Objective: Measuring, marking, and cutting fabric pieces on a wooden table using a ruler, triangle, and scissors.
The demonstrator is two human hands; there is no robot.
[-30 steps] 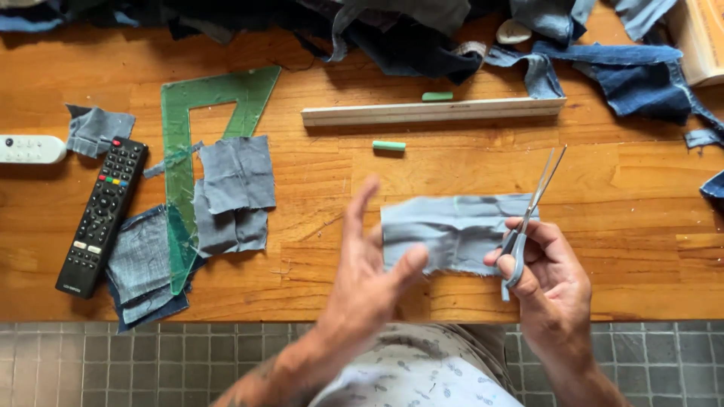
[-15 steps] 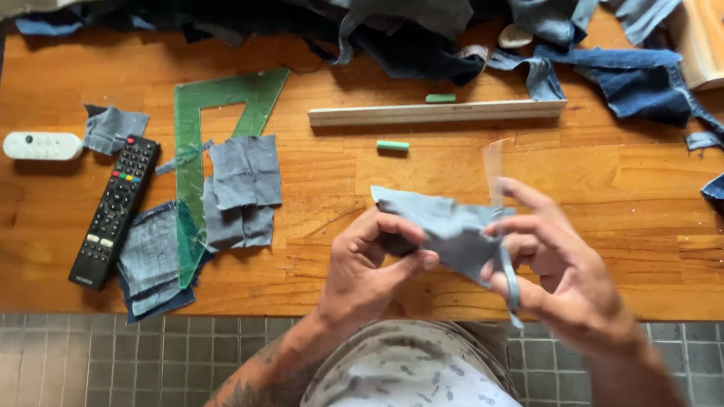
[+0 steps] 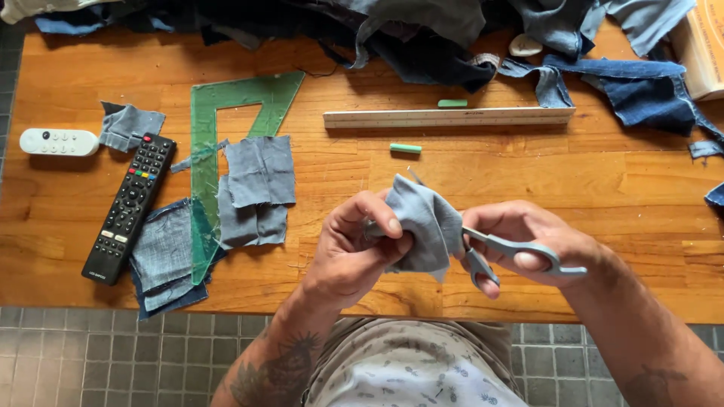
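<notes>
Far left: a white remote [image 3: 58,142] lies near the table's left edge, with a small denim scrap [image 3: 130,126] just beside it on the right.
Black remote: a long black remote [image 3: 130,207] lies slanted below those two, its lower end near the front edge of the wooden table [image 3: 618,188].
Denim pile: a stack of denim pieces [image 3: 162,260] sits just right of the black remote, partly over the table's front edge.
Green triangle: a clear green set square [image 3: 219,151] lies across that stack, its point toward the front.
Grey squares: two grey-blue cloth squares [image 3: 258,188] overlap just right of the set square.
Left hand: the left hand [image 3: 354,252] is pinched shut on the cloth piece [image 3: 424,226], thumb and forefinger meeting on its left edge.
Cloth piece: crumpled grey-blue denim, held up above the table near its front edge, between the two hands.
Right hand: the right hand [image 3: 532,241] is clamped on the scissors [image 3: 501,252], fingers through the grey handle loops.
Scissors: the blades run left into the cloth piece; I cannot tell whether they are apart or together.
Behind the hands: a green chalk stick [image 3: 405,148] lies on the bare wood, a long pale ruler [image 3: 449,117] behind it, and a second green bit [image 3: 452,103] touching the ruler's far edge.
Back and right: a heap of dark denim [image 3: 422,38] runs along the far side of the table.
</notes>
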